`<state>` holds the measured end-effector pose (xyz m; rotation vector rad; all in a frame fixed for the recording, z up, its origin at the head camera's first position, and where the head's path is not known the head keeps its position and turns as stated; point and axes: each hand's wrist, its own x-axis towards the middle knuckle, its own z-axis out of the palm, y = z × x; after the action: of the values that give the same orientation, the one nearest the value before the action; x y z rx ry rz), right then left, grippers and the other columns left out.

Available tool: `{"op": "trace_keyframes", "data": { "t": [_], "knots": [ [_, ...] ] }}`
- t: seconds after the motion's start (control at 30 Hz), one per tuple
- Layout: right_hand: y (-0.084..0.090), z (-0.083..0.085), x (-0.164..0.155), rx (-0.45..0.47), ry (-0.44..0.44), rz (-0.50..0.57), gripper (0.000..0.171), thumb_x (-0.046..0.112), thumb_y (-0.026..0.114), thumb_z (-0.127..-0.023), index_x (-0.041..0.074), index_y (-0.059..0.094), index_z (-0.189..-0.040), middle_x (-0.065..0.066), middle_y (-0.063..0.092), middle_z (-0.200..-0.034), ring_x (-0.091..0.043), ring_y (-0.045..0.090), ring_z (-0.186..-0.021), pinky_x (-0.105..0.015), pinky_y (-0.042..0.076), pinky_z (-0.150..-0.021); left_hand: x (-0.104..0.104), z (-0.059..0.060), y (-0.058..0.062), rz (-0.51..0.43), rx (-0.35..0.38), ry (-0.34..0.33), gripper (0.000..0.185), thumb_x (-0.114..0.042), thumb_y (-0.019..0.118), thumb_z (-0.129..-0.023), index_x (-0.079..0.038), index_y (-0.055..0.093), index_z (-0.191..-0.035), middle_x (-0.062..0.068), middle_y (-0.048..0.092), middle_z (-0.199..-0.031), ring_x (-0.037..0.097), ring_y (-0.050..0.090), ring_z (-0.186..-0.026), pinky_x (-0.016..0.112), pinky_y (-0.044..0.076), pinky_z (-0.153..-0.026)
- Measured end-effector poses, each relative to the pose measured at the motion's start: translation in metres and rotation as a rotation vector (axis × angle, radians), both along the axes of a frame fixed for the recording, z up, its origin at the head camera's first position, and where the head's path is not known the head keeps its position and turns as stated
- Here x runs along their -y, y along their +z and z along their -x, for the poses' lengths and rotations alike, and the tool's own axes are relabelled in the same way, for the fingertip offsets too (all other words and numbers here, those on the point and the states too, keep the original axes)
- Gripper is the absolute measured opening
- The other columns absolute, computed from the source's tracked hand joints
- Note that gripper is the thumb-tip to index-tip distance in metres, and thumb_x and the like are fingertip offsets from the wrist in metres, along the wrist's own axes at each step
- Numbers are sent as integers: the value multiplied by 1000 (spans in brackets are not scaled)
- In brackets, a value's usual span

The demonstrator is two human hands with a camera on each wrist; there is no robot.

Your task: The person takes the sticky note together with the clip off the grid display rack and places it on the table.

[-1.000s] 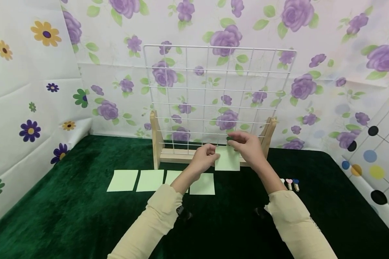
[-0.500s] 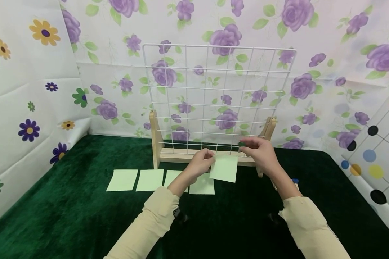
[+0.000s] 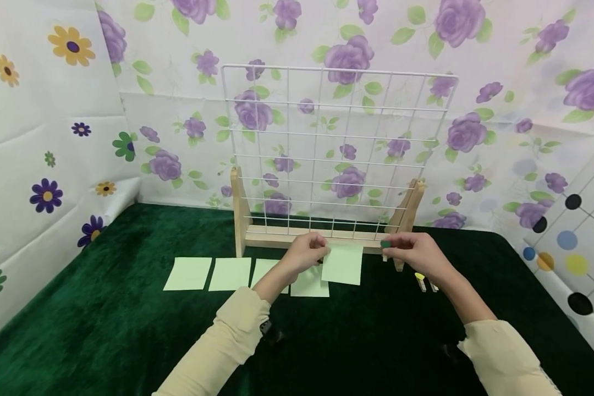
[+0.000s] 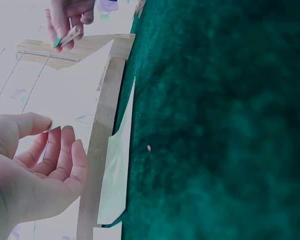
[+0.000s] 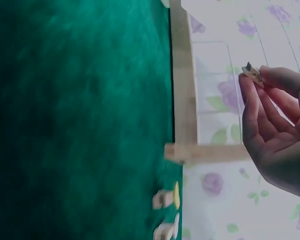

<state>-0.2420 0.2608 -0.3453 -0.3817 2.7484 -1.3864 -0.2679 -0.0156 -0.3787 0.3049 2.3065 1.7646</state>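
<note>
My left hand (image 3: 319, 251) pinches the left edge of a pale green paper note (image 3: 343, 264) and holds it upright just in front of the rack's wooden base (image 3: 297, 236). In the left wrist view the thumb and fingers (image 4: 50, 131) close on the note (image 4: 72, 95). My right hand (image 3: 390, 248) is apart from the note, to its right, and pinches a small wooden clip with a green head (image 3: 385, 244). The right wrist view shows that clip (image 5: 251, 73) between my fingertips. A white wire grid (image 3: 336, 146) stands in the wooden base.
Several more green notes lie in a row on the dark green cloth (image 3: 104, 308), the leftmost one (image 3: 188, 273) farthest from my hands. Two loose clips (image 3: 425, 282) lie right of the rack, by my right wrist. Flowered paper walls (image 3: 44, 110) close in the back and sides.
My right hand has carried the clip from above the note's top edge out to the right and lower. The left hand still holds the note, now slightly lower. The loose clips are uncovered.
</note>
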Motion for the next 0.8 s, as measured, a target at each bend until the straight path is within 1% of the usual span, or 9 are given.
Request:
{"op": "trace_keyframes", "data": {
  "t": [0.17,0.27,0.4,0.53,0.63,0.8],
  "knots": [
    [-5,-2,-19,43,-1,-18,42,26,67,-93,-4,62,-122,-13,67,-103,-35,63,-90,-43,54,-75,3,-1,0,3,9,-6,11,-9,59,-95,-3,60,-104,8,60,-99,19,58,-87,36,53,-78],
    [-6,-2,-29,54,3,-44,43,26,67,-93,-4,61,-123,-13,67,-106,-32,64,-92,-40,55,-76,4,-2,1,3,7,-8,10,-9,58,-95,-2,62,-102,8,61,-96,18,59,-85,36,53,-76],
    [-9,-3,-43,72,-7,-80,43,27,67,-93,-3,61,-123,-13,68,-106,-26,65,-91,-38,55,-76,5,-3,1,20,21,-18,10,-9,58,-95,-2,64,-99,7,62,-91,18,61,-81,34,53,-73],
    [-12,-7,-56,95,-45,-100,44,29,67,-93,-3,61,-122,-11,68,-103,-24,65,-88,-38,55,-75,6,-3,0,17,49,-31,11,-10,59,-96,-2,64,-100,7,62,-94,21,60,-87,34,52,-75],
    [-14,-9,-67,101,-72,-100,46,30,67,-92,-4,61,-122,-12,68,-102,-26,65,-87,-37,55,-73,8,-3,1,-1,74,-24,12,-12,59,-96,-2,65,-102,7,62,-99,23,59,-92,36,52,-78],
    [-15,-11,-83,107,-102,-90,48,30,67,-93,-6,59,-123,-13,66,-103,-24,65,-86,-34,55,-73,12,-3,2,-12,97,-4,14,-14,61,-96,-4,66,-103,6,62,-101,21,58,-91,37,51,-77]
  ]
}}
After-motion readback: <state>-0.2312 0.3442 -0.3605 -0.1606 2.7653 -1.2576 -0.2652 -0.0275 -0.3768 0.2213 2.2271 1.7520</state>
